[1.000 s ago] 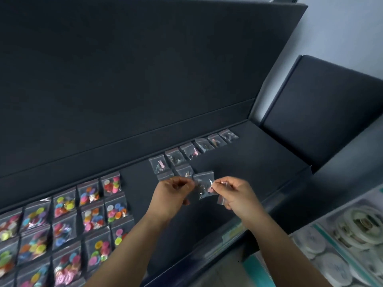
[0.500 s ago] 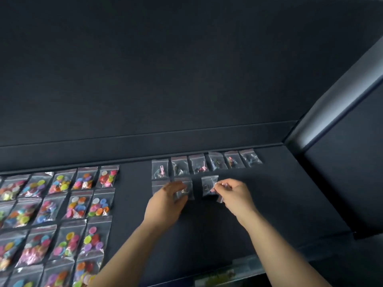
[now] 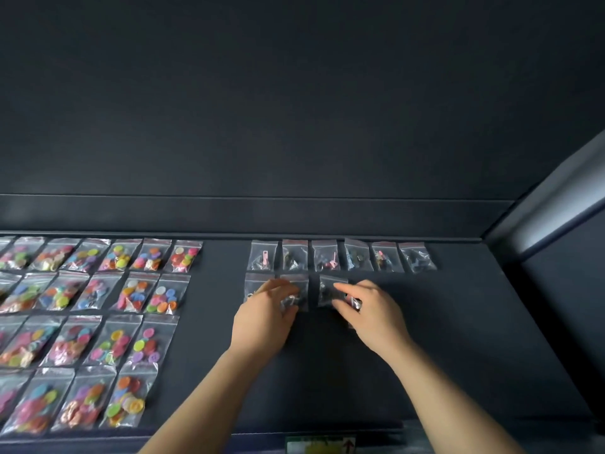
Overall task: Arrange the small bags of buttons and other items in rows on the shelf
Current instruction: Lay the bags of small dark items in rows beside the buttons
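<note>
Across the dark flat shelf [image 3: 425,339], your new front row grows rightward, away from the clear zip bags of coloured buttons [image 3: 98,309].
Behind your hands, which are held apart, the back row of six small clear trinket bags [image 3: 324,255] lies with long axes front to back. Your left hand [image 3: 262,319] presses on the second front-row bag [image 3: 302,285]. Your right hand [image 3: 370,312] touches the third bag [image 3: 327,294] and pinches a spare bag [image 3: 356,303]. The next free slot seems to lie just right of the third bag, nearer your right hand.
</note>
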Demonstrator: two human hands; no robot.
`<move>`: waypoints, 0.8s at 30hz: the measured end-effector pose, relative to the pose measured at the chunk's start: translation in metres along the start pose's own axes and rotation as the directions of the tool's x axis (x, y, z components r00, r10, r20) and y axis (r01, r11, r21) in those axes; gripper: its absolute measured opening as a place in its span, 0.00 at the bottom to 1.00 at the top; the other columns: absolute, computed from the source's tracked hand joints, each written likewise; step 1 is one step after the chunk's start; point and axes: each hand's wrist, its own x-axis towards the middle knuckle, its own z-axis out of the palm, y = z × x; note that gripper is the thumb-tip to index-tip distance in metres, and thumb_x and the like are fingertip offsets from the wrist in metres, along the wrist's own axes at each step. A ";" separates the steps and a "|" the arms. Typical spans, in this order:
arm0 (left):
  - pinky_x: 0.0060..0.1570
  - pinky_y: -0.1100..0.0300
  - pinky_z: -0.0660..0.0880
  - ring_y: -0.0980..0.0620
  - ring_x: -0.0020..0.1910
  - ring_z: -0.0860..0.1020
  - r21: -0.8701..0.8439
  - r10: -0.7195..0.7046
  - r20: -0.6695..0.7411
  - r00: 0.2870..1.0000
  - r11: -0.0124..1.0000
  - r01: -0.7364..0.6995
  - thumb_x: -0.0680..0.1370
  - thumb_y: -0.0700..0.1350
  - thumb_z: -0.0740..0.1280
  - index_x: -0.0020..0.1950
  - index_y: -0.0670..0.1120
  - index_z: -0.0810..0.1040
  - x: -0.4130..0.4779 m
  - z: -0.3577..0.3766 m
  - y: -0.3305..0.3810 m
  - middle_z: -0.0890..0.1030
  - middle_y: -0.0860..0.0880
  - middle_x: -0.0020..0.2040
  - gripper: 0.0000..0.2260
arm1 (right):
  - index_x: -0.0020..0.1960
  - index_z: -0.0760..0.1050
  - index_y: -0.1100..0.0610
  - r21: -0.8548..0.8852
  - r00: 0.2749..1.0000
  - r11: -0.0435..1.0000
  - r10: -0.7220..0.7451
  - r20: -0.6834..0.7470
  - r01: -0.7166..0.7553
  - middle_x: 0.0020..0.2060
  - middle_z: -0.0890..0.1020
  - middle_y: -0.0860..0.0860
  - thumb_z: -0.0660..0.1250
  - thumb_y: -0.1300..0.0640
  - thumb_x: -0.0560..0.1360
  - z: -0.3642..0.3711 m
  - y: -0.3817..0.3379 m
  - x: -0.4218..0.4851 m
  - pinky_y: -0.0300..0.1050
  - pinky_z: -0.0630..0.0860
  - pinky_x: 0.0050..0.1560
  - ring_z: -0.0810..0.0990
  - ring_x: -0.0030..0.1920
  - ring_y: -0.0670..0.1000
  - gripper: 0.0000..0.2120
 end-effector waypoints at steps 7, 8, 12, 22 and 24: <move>0.50 0.61 0.75 0.56 0.57 0.77 0.022 0.037 -0.006 0.999 0.999 -0.037 0.77 0.46 0.65 0.62 0.57 0.78 0.000 0.001 0.002 0.74 0.62 0.65 0.14 | 0.66 0.74 0.43 -0.065 0.999 0.998 -0.021 0.050 0.025 0.47 0.71 0.40 0.64 0.46 0.77 0.000 -0.001 0.001 0.30 0.62 0.33 0.73 0.42 0.42 0.17; 0.50 0.61 0.75 0.55 0.57 0.77 0.020 0.039 -0.005 0.999 0.999 -0.039 0.77 0.46 0.65 0.62 0.57 0.78 0.000 0.000 0.002 0.74 0.62 0.65 0.14 | 0.66 0.74 0.43 -0.072 0.998 0.997 -0.027 0.054 0.031 0.47 0.71 0.40 0.64 0.46 0.77 0.001 0.000 0.001 0.30 0.63 0.33 0.74 0.43 0.43 0.18; 0.51 0.61 0.74 0.55 0.57 0.77 -0.003 0.028 -0.032 0.999 1.000 -0.028 0.77 0.48 0.65 0.62 0.57 0.77 -0.003 -0.005 0.004 0.74 0.61 0.65 0.14 | 0.63 0.76 0.45 0.215 0.998 0.975 0.048 0.046 -0.056 0.44 0.75 0.42 0.67 0.47 0.76 -0.004 0.001 -0.001 0.32 0.70 0.40 0.76 0.41 0.43 0.16; 0.23 0.68 0.68 0.57 0.23 0.73 -0.652 -0.029 0.281 0.959 0.728 0.213 0.71 0.47 0.75 0.45 0.46 0.81 -0.003 -0.007 0.064 0.82 0.52 0.35 0.06 | 0.49 0.80 0.61 0.922 0.955 0.293 0.228 0.189 -0.252 0.39 0.83 0.56 0.65 0.65 0.76 -0.040 -0.003 -0.013 0.47 0.78 0.42 0.82 0.40 0.53 0.06; 0.23 0.69 0.68 0.57 0.23 0.72 -0.662 -0.047 0.286 0.957 0.713 0.233 0.74 0.46 0.73 0.44 0.44 0.81 -0.002 0.000 0.071 0.79 0.53 0.31 0.06 | 0.49 0.82 0.59 0.898 0.959 0.367 0.231 0.166 -0.244 0.43 0.84 0.57 0.68 0.64 0.74 -0.040 -0.002 -0.016 0.51 0.80 0.49 0.83 0.44 0.54 0.06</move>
